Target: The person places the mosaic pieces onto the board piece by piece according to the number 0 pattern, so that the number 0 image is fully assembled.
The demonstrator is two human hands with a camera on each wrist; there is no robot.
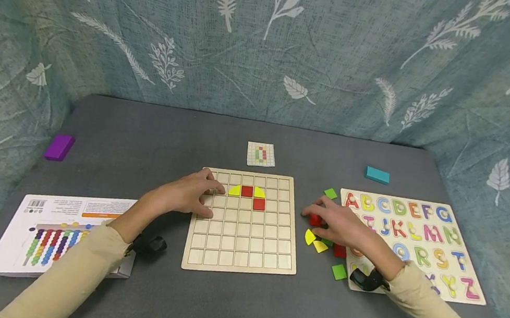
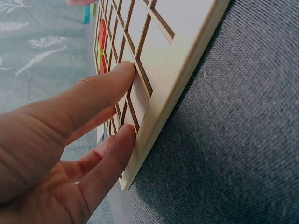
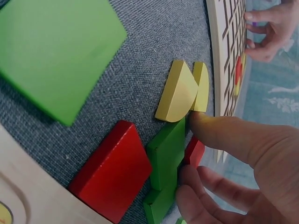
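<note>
A wooden grid board (image 1: pixel 241 241) lies in the middle of the grey table. Its upper rows hold two yellow quarter-rounds (image 1: pixel 234 190) and two red squares (image 1: pixel 258 204). My left hand (image 1: pixel 210 198) rests on the board's upper left corner, thumb and a finger pressing its rim (image 2: pixel 187 60). My right hand (image 1: pixel 316 222) is over the loose pieces right of the board and pinches a small red square (image 3: pixel 194 151) between thumb and fingers. Around it lie yellow quarter-rounds (image 3: pixel 180 91), a green piece (image 3: pixel 166 154) and a larger red square (image 3: pixel 112 170).
An alphabet puzzle (image 1: pixel 416 240) lies at the right, partly under my right forearm. Loose green squares (image 1: pixel 338 272) sit beside it. A pattern card (image 1: pixel 261 154) lies behind the board, with a teal block (image 1: pixel 377 175) far right, a purple block (image 1: pixel 59 147) far left and a printed box (image 1: pixel 62 231) front left.
</note>
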